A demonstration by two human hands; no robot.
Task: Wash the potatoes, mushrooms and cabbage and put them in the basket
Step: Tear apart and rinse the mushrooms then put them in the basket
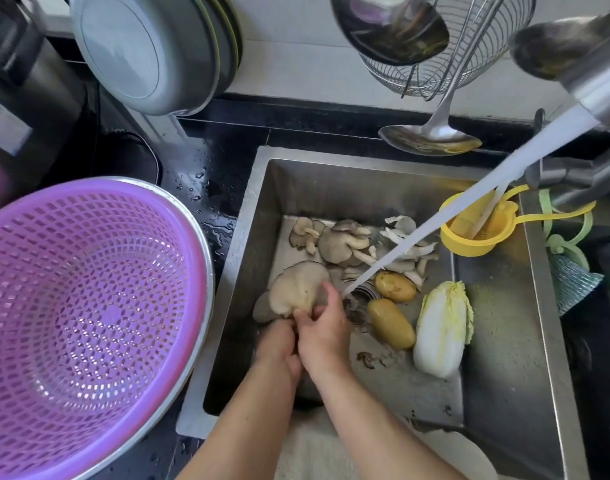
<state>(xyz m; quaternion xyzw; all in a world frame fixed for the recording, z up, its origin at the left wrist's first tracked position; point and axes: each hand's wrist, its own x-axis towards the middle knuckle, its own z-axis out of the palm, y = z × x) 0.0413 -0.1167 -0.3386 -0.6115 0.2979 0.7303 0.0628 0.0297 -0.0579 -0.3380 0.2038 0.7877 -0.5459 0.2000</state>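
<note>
Both hands hold a large pale oyster mushroom (296, 289) low in the steel sink (525, 358). My left hand (275, 344) grips its stem from below, and my right hand (322, 332) closes over its right side. More oyster mushrooms (345, 240) lie in a heap at the back of the sink. Two potatoes (395, 286) (390, 323) lie beside the drain, and a napa cabbage (442, 327) lies to their right. Water (469, 202) streams from the tap onto the drain. The purple basket (78, 323) stands on the counter to the left, with nothing in it.
A yellow strainer (476, 233) hangs inside the sink's right back corner. A ladle (431, 136), a wire skimmer (449, 57) and bowls hang above the sink. Plates (151, 46) stand in a rack at the back left. The black counter (213, 188) is wet.
</note>
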